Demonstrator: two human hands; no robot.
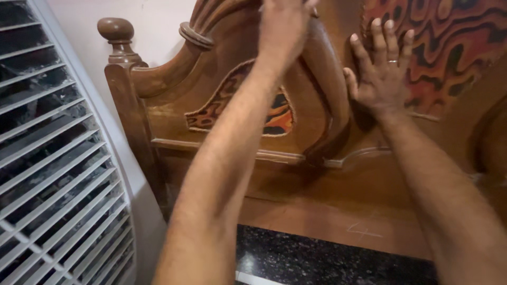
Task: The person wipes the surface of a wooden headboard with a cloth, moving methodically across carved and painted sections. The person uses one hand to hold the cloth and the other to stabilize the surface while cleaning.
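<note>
A carved brown wooden headboard (174, 113) stands against the wall, with a turned knob post at its left and inlaid panels patterned in orange, red and black. My left hand (284, 26) reaches up to the curved carved moulding near the top edge of the view; its fingers are cut off by the frame, so what it grips is hidden. My right hand (379, 68) lies flat on the wood with fingers spread, a ring on one finger, just left of the large patterned panel (454, 47).
A white slatted grille of an air cooler (53, 174) fills the left side, close to the headboard post. A dark speckled stone floor (327, 261) shows at the bottom. A pale wall (153, 21) is behind.
</note>
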